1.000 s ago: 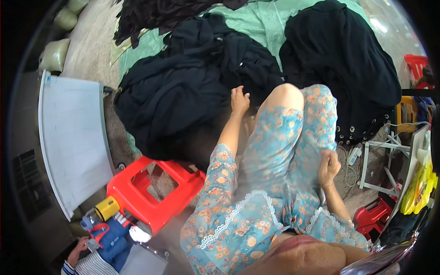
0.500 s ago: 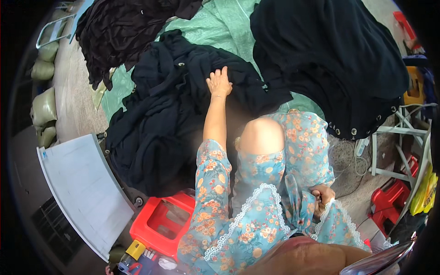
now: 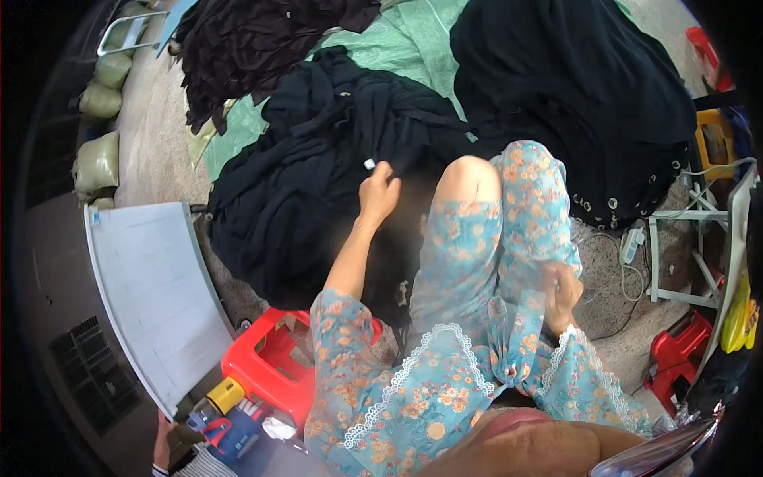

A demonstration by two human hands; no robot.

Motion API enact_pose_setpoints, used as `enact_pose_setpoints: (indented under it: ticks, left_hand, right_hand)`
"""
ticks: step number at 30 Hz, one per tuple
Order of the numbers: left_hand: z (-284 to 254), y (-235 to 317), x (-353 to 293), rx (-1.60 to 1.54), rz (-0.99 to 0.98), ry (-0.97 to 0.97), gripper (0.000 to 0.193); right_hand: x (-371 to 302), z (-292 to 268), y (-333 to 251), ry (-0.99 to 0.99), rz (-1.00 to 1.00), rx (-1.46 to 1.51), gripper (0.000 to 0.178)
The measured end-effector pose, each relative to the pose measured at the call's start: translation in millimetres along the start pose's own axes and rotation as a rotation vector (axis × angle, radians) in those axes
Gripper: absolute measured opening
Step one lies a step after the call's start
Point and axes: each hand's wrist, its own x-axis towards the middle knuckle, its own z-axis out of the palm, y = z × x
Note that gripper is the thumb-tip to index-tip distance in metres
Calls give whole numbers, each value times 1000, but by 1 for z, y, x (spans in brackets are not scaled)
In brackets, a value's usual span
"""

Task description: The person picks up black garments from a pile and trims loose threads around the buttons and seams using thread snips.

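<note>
A heap of black garments (image 3: 294,175) with small metal eyelets lies on a green sheet in front of my knees. My left hand (image 3: 379,193) is closed at the near part of this heap, its fingers curled on the black cloth. Just beyond its fingertips shows a small white tag (image 3: 369,164). My right hand (image 3: 561,290) hovers by my right thigh, over the floral trousers (image 3: 528,230); it is smeared by motion, and whether its fingers hold anything does not show.
A second black heap (image 3: 564,103) rises at the right, dark brown cloth (image 3: 246,56) at the far left. Beside me stand a red stool (image 3: 266,362) and a white panel (image 3: 151,294). A power strip (image 3: 633,246) lies right. Another person's hand (image 3: 164,433) shows at lower left.
My left hand has drawn back toward me and gone from spread fingers to curled ones. My right hand has risen from my lap along the thigh. The view has shifted a little.
</note>
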Motion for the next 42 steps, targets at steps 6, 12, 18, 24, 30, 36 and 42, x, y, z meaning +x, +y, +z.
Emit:
enact_pose_setpoints:
  ticks: [6,12,18,24,30,36,42]
  left_hand:
    - [-126,102,-72,-298,-7,376,31]
    - [-213,212,-169,-759,194,537,28]
    - [-204,253,-182,-282,739,186,34]
    - [-118,211,-171,-379,311,82,42]
    - [-90,134,-157,-84,301,-156,52]
    - [-139,59,-163,174,162,120,18]
    - [-154,66,-154,-345,-33,246,9]
  right_hand:
    - [17,16,-20,53,188,135,8]
    - [58,35,-114,-43,-366,623,74]
    - [50,36,-141,-609,-551,857,55]
    - [38,-27,-109,-237,-465,746,18]
    - [67,-37,-120,87,-585,707,15]
    - [101,-52,-107,210,-336,1269,30]
    - [99,-86,-58,197,-319,1397,30]
